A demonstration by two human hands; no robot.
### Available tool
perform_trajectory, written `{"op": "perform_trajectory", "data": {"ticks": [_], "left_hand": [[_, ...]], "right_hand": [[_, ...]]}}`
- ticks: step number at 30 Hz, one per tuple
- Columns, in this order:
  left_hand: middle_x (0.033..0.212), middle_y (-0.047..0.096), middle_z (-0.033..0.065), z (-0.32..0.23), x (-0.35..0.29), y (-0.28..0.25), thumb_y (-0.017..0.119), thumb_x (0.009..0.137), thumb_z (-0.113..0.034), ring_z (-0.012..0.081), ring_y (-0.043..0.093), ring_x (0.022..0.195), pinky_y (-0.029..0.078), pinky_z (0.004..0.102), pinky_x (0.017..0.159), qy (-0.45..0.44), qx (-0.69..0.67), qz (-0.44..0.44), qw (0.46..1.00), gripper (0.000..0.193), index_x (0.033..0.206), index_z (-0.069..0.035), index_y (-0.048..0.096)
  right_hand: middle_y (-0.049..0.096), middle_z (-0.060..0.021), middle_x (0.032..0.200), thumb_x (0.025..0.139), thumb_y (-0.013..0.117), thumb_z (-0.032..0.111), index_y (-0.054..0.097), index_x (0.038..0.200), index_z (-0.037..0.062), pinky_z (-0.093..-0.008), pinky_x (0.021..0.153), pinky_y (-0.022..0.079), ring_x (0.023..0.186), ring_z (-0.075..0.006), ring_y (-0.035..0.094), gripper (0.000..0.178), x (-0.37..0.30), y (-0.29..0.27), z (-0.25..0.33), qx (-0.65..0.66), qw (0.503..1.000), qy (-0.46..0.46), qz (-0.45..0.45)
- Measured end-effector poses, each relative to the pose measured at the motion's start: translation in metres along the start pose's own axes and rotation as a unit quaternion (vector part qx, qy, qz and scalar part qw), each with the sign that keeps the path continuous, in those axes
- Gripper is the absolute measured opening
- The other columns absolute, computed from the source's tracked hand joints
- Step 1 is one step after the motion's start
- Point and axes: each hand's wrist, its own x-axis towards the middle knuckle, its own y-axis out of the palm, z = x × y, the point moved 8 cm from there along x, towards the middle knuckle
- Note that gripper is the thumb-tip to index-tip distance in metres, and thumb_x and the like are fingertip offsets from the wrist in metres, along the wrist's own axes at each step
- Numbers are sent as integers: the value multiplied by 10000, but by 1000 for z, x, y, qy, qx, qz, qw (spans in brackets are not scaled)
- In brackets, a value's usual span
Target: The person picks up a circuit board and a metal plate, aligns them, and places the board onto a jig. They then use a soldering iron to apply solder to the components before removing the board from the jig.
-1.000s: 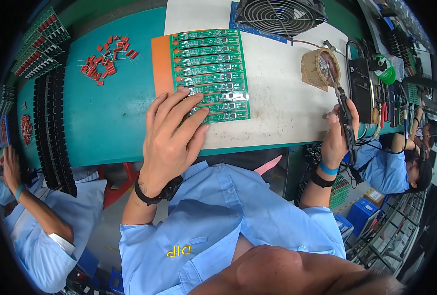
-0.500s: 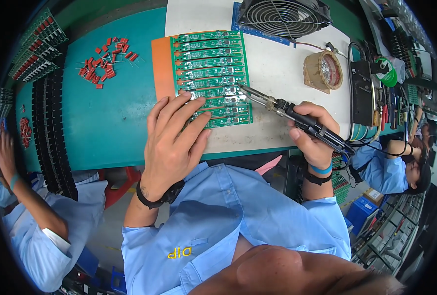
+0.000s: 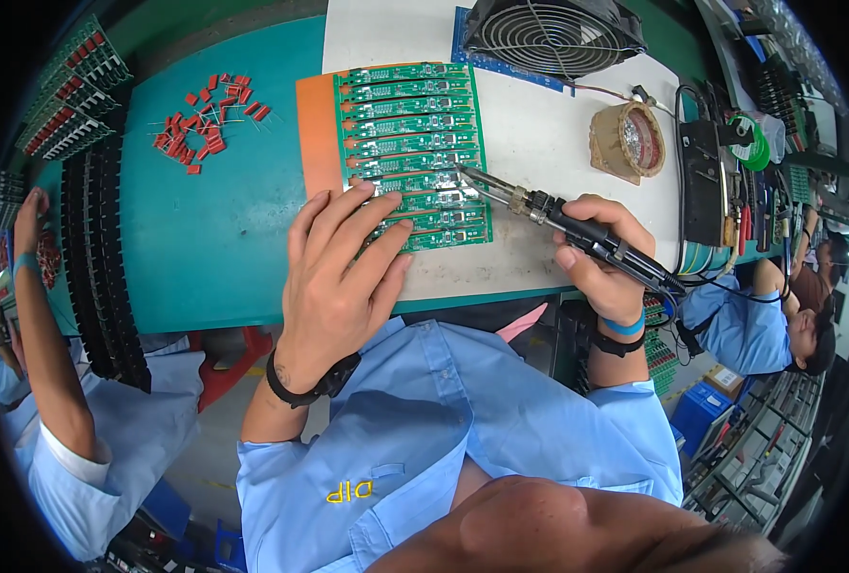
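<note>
A green circuit board panel [image 3: 413, 124], made of several long strips side by side, lies over an orange sheet [image 3: 318, 134] on the work surface. My left hand [image 3: 340, 272] rests with its fingers spread on the panel's near left part, pressing flat. In my right hand [image 3: 611, 253] is a black soldering iron [image 3: 587, 232], gripped by its handle. The iron slants to the upper left, and its tip meets or hovers just above the panel's right half; contact is too fine to tell.
Red components with wire legs [image 3: 205, 124] lie scattered on the green mat [image 3: 224, 248]. A black fan [image 3: 553, 36] stands at the back, near a round tan pot [image 3: 627, 139]. Black slotted rails [image 3: 95, 258] run at left, where a co-worker's arm [image 3: 47, 334] reaches in. Another person sits at right.
The soldering iron's tip has shifted slightly left across the panel. My left hand has barely moved. At left, the co-worker's hand has swung up and to the right.
</note>
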Motion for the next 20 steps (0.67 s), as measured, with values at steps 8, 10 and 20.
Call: {"op": "perform_trajectory", "data": {"ticks": [8,10,20], "left_hand": [[1333,706,118,0,0,-1,819,820,-76,345,607,1322,419,536,1144,-1,1,0,1000,348,1161,-49,758],[1332,706,118,0,0,-1,819,820,-77,345,607,1322,419,536,1144,-2,1,-1,1000,346,1159,-49,759],[1335,704,120,1,-1,-1,823,822,-90,348,599,1335,405,545,1163,-6,1,7,1000,350,1164,-54,757]], "right_hand": [[712,-124,1053,827,831,78,672,1191,-64,-280,832,556,893,-152,701,422,0,0,1,-4,1000,2,2],[716,-123,1052,829,833,89,671,1193,-65,-277,834,555,893,-151,701,427,1,0,1,-15,1000,3,3],[730,-112,1042,838,842,125,670,1214,-67,-279,840,556,908,-147,706,456,5,-5,2,-8,999,33,-24]]}}
